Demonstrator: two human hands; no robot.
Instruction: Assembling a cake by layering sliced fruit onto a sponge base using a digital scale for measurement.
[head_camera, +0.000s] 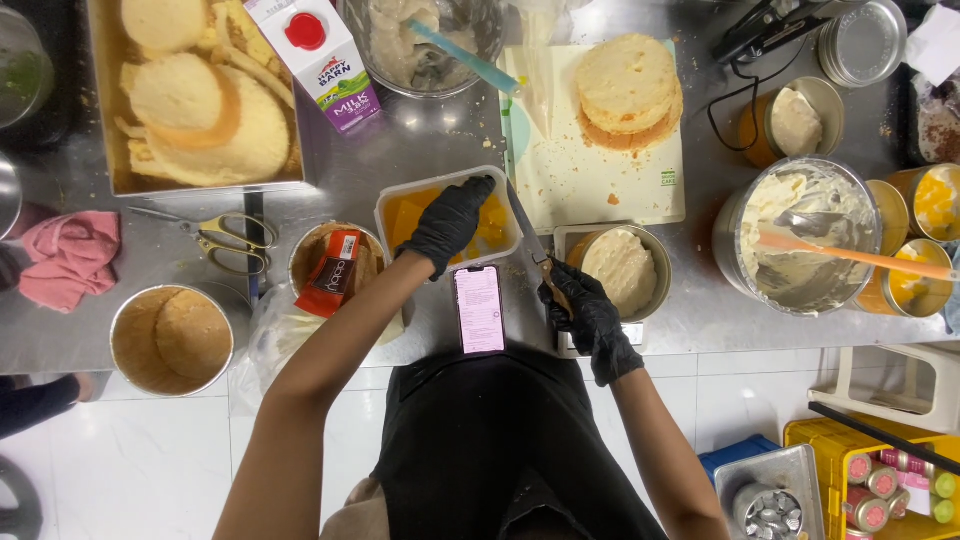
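Brushed stainless steel counter (420, 150) with a dull sheen. Both hands, left (450, 222) and right (588, 312), wear matt black gloves that look like thin rubber. The left rests on a translucent plastic tub (400, 205) of glossy orange fruit; the right grips a knife (527, 232) with a bright metal blade. A glossy glass-faced phone (480, 308) lies between them. Nearby: a smooth white plastic cutting board (640, 190), a soft pink cloth (70, 258), and 1 shiny metal mixing bowl (735, 235) of thick cream.

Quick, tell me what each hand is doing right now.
Left hand: fingers resting in the tub of mango pieces, no clear grasp.
Right hand: closed on the knife.
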